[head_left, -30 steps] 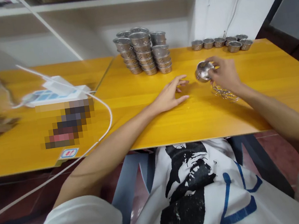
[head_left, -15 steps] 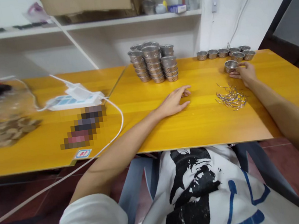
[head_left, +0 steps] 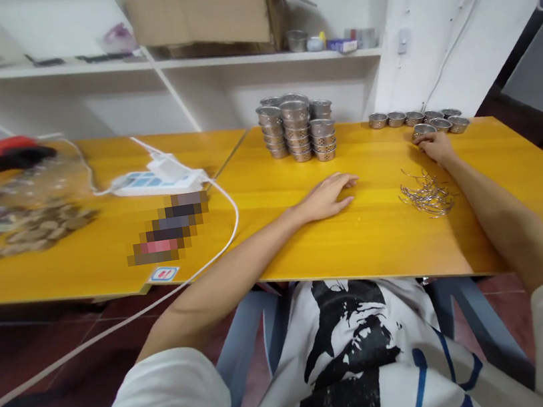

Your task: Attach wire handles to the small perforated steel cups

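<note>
My left hand (head_left: pixel 331 196) lies flat and open on the yellow table (head_left: pixel 368 244), palm down, holding nothing. My right hand (head_left: pixel 438 147) reaches to the far right, its fingers stretched out, fingertips at the near side of a small metal cup (head_left: pixel 423 130) standing on the table. That cup sits at the front of a row of like cups (head_left: pixel 404 118) near the wall. A pile of thin wire rings (head_left: pixel 427 196) lies just left of my right forearm. Several stacks of perforated metal cups (head_left: pixel 297 129) stand beyond my left hand.
A white power strip (head_left: pixel 157 178) with a plug lies left of centre; its white cable (head_left: pixel 225 233) loops over the table's front edge. A clear bag of brown pieces (head_left: pixel 26 224) sits far left. A cardboard box (head_left: pixel 205 17) rests on the wall shelf.
My right hand carried the metal cup from near my left hand out to the row at the far right and set it down. My left hand stayed flat.
</note>
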`<state>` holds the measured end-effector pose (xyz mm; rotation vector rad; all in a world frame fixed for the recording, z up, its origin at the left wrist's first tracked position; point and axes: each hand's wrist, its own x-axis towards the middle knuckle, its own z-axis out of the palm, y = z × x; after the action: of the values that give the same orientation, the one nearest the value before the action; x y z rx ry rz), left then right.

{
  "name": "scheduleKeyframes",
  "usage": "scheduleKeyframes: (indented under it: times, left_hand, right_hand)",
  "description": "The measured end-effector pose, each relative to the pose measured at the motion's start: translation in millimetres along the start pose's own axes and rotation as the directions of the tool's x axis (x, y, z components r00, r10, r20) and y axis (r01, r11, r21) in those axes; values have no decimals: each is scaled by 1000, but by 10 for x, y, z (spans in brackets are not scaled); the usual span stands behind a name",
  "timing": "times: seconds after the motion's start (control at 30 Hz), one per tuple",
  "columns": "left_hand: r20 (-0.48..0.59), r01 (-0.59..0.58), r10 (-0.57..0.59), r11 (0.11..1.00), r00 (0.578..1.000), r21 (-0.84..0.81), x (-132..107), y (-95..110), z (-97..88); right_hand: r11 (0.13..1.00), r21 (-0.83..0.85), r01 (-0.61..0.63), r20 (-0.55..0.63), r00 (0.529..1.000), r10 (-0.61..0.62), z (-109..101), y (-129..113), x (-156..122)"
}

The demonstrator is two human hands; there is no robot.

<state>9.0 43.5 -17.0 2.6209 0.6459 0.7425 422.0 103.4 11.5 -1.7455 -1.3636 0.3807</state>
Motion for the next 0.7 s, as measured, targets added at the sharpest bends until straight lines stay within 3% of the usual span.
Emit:
scheduleKeyframes:
  times: [0.17, 0.33, 0.6, 0.7]
  left_hand:
    - [6, -8, 8, 1000, 1000, 6, 3, 19, -27]
    - [29, -18, 18, 999, 999, 31, 9, 44, -62]
    - [25, 13, -14, 1000, 1000, 24, 1, 13, -73]
    - [12, 27, -27, 999, 1000, 45, 0, -42, -84]
  right_hand:
    - [999, -40, -37, -103, 994, 33, 40, 0, 114]
    - [1000, -11, 4, -167, 986, -6, 25, -4, 85]
    - [996, -81, -22, -159, 987, 9, 16, 27, 77]
    - [998, -62, 13, -86, 996, -18, -4, 2, 45]
